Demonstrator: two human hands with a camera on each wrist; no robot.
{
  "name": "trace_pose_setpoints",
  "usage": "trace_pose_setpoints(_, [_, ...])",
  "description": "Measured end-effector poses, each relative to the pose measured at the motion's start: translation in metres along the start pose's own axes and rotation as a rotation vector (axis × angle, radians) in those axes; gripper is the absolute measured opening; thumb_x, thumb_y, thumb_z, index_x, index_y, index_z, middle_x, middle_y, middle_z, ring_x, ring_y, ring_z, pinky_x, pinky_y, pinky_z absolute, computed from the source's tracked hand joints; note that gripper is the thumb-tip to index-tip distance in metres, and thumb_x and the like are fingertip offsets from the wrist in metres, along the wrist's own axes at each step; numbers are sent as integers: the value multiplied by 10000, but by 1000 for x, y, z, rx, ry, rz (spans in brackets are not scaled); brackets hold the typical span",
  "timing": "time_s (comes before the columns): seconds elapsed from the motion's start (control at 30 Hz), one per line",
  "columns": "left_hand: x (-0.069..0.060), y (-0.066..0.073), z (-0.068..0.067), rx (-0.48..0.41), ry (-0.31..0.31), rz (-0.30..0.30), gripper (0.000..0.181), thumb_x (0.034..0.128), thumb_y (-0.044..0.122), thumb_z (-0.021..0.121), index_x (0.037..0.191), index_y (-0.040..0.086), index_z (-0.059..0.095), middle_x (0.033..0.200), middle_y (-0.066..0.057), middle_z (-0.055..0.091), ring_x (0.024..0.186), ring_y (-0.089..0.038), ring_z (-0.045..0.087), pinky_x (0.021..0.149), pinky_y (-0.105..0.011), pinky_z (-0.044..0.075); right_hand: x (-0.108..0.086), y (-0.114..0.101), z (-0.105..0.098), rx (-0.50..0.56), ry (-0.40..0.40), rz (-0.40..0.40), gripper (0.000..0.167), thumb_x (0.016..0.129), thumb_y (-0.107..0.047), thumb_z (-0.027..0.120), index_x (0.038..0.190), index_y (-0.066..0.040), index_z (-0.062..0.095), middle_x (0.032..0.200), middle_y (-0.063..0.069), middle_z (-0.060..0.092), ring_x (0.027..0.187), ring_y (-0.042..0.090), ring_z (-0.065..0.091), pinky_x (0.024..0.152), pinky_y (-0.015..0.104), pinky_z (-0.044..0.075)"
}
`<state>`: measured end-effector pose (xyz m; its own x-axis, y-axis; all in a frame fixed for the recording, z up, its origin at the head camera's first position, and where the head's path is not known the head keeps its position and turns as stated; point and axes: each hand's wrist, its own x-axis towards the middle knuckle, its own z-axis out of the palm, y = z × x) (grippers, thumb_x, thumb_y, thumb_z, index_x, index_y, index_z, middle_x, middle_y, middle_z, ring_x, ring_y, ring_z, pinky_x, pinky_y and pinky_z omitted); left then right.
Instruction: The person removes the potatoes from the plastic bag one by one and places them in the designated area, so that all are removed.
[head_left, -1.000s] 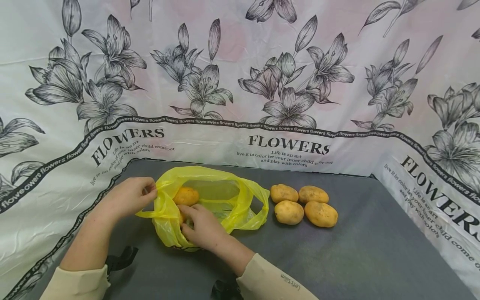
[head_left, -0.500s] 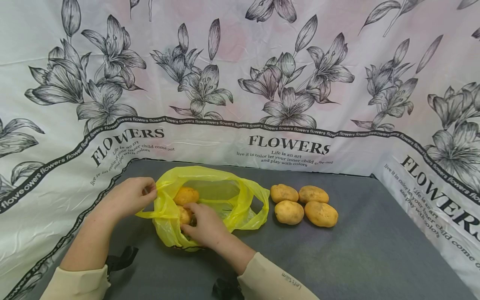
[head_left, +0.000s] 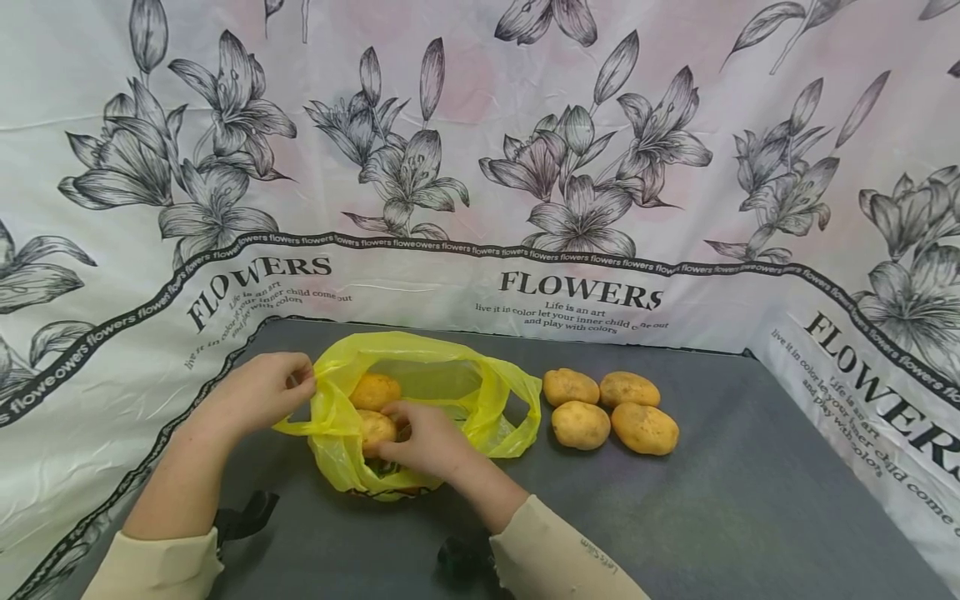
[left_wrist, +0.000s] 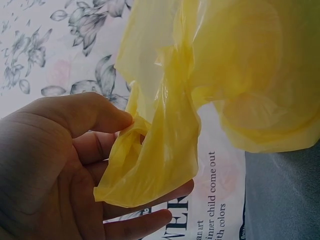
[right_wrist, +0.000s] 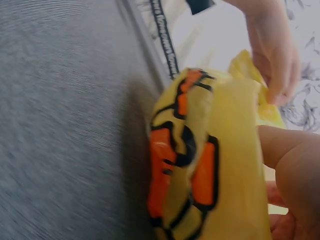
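The yellow plastic bag (head_left: 337, 458) lies with its mouth spread, two potatoes (head_left: 375, 390) inside at its left end. My left hand (head_left: 258, 392) pinches the bag's left handle between thumb and fingers; in the left wrist view this hand (left_wrist: 65, 150) has its lower fingers extended behind the crumpled plastic (left_wrist: 165, 155). Inside the bag's mouth, my right hand (head_left: 431, 442) has its thumb and fingers apart at the right end of the nearer potato (head_left: 377, 431). The right wrist view shows this hand (right_wrist: 297, 175) partly behind the bag wall (right_wrist: 235, 150), which hides the potatoes.
Several potatoes (head_left: 581, 425) stand grouped on the dark grey table (head_left: 712, 500), right of the bag. Dark straps (head_left: 247, 515) hang by both wrists. A flower-printed cloth (head_left: 420, 283) rises behind the table and along its sides.
My right hand has drawn a little to the right, uncovering more of the nearer potato, which has also shifted slightly right. My left hand has kept its pinch on the handle.
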<state>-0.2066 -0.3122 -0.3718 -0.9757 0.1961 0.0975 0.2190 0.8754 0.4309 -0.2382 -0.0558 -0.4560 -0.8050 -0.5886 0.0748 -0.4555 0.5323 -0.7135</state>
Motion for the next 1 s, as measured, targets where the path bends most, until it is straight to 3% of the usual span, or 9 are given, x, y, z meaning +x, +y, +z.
trace_pose_setpoints(0.23, [1, -1, -1, -12, -4, 4, 99, 962, 161, 615, 870, 129, 632, 854, -7, 648, 727, -189, 558, 640, -369, 471, -2, 0, -20, 54, -33, 82, 556, 890, -407, 784, 1369, -164, 640, 1141, -1, 689, 975, 127, 650, 769, 298, 536])
trace_pose_setpoints(0.47, [0, -4, -2, -9, -5, 1, 94, 961, 164, 612, 877, 128, 632, 865, -4, 654, 744, -191, 560, 654, -376, 468, -5, -4, -40, 84, -29, 73, 522, 899, -384, 774, 1359, -173, 647, 1139, 16, 692, 1002, 158, 655, 794, 330, 536])
trace_pose_setpoints(0.7, [0, -5, -1, -15, -12, -9, 95, 961, 171, 614, 877, 128, 630, 861, -5, 650, 743, -192, 556, 650, -375, 464, -12, -6, -61, 131, -73, 65, 487, 912, -364, 766, 1355, -197, 648, 1177, 19, 683, 1051, 191, 663, 817, 347, 543])
trace_pose_setpoints(1.0, [0, -6, -1, -13, -9, -8, 89, 958, 164, 613, 877, 133, 632, 855, -6, 647, 738, -192, 559, 651, -370, 467, -19, -1, -89, 108, -128, 58, 479, 941, -374, 744, 1371, -193, 637, 1245, 53, 666, 1136, 225, 636, 902, 411, 530])
